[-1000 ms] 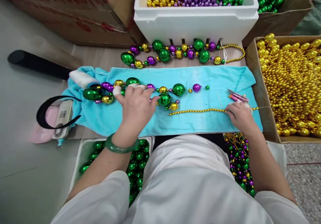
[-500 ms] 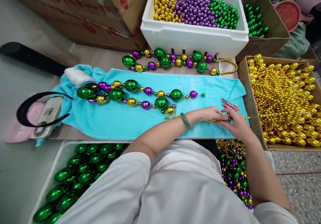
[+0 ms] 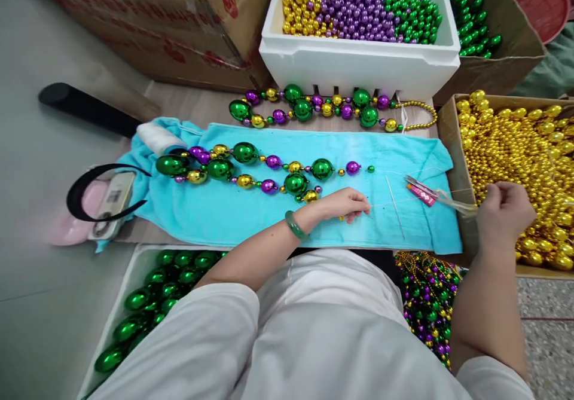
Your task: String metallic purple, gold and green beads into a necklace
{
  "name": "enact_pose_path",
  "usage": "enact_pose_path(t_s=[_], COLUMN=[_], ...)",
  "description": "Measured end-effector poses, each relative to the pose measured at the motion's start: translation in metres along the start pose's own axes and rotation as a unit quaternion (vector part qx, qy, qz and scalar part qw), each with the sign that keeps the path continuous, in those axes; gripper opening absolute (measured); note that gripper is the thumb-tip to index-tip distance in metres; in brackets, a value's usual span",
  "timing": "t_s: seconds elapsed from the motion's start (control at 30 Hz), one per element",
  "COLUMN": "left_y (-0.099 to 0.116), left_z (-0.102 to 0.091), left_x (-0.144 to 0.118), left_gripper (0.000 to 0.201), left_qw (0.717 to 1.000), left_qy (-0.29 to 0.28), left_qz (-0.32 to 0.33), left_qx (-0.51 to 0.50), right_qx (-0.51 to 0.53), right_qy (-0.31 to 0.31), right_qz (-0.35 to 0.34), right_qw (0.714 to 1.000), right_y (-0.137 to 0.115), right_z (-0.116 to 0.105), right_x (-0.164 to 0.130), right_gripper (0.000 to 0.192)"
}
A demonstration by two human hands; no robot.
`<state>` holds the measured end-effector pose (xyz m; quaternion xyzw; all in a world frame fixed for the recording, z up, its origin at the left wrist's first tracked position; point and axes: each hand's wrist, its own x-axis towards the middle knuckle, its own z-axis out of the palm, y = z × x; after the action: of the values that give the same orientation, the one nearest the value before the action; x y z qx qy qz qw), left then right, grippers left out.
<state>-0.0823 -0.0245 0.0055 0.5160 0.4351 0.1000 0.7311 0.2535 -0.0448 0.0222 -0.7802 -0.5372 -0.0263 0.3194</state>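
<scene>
My left hand [image 3: 347,202], a green bangle on its wrist, pinches a thin clear thread [image 3: 386,203] above the turquoise towel [image 3: 251,220]. A gold bead shows just below its fingers. The thread runs faintly rightward toward my right hand [image 3: 506,211], closed with fingertips together at the edge of the gold-bead box. Between the hands lie a thin white needle-like rod [image 3: 395,207], scissors [image 3: 419,186] and a small pink packet [image 3: 421,195]. Left of them, a string of large green, purple and gold beads [image 3: 219,168] rests doubled on the towel, with a loose green bead [image 3: 371,168].
A finished-looking bead necklace [image 3: 302,110] lies behind the towel, before a white foam box [image 3: 359,65] of sorted beads. Gold beads fill a carton [image 3: 452,125] at right. A thread spool [image 3: 159,139] and black headband [image 3: 74,194] sit left; green beads [image 3: 139,298] lie below.
My hands have drawn apart: the left moved leftward, the right swung right to the gold-bead carton. The gold bead strand under them is mostly out of sight, and the white rod is uncovered.
</scene>
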Motion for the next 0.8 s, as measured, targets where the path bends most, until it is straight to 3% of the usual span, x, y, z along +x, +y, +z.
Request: enact_pose_path(t_s=[0.07, 0.17, 0.23, 0.3, 0.33, 0.43, 0.53, 0.63, 0.73, 0.8], left_y=[0.0, 0.004, 0.007, 0.007, 0.006, 0.001, -0.005, -0.009, -0.011, -0.012], left_z=[0.003, 0.013, 0.019, 0.021, 0.02, 0.01, 0.001, 0.001, 0.012, 0.024], left_x=[-0.001, 0.004, 0.007, 0.009, 0.008, 0.003, -0.003, -0.001, 0.006, 0.011], left_gripper=[0.019, 0.017, 0.021, 0.024, 0.024, 0.022, 0.022, 0.023, 0.022, 0.021], left_qw=[1.0, 0.999, 0.998, 0.998, 0.998, 0.998, 0.999, 0.998, 0.998, 0.996], left_qy=[0.019, 0.025, 0.021, 0.026, 0.029, 0.025, 0.005, 0.0, 0.035, 0.07], left_qz=[0.01, 0.034, 0.052, 0.058, 0.057, 0.05, 0.052, 0.057, 0.055, 0.049], left_qx=[-0.008, -0.025, -0.032, -0.027, -0.02, 0.005, 0.005, -0.008, 0.011, 0.035], right_qx=[-0.034, 0.132, 0.223, 0.235, 0.229, 0.245, 0.286, 0.224, 0.039, -0.038], right_qy=[-0.024, -0.177, -0.327, -0.401, -0.409, -0.352, -0.222, -0.113, -0.101, -0.102], right_qz=[-0.073, -0.182, -0.181, -0.142, -0.121, -0.065, 0.019, 0.065, 0.043, -0.036], right_qw=[0.996, 0.958, 0.9, 0.874, 0.875, 0.901, 0.932, 0.966, 0.993, 0.993], right_y=[-0.016, -0.061, -0.089, -0.103, -0.104, -0.091, -0.069, -0.052, -0.051, -0.061], right_z=[0.003, 0.017, 0.027, 0.034, 0.034, 0.029, 0.021, 0.018, 0.015, 0.013], right_x=[-0.008, -0.037, -0.057, -0.067, -0.068, -0.056, -0.037, -0.024, -0.023, -0.03], right_gripper=[0.025, 0.04, 0.038, 0.027, 0.023, 0.02, 0.018, 0.019, 0.021, 0.028])
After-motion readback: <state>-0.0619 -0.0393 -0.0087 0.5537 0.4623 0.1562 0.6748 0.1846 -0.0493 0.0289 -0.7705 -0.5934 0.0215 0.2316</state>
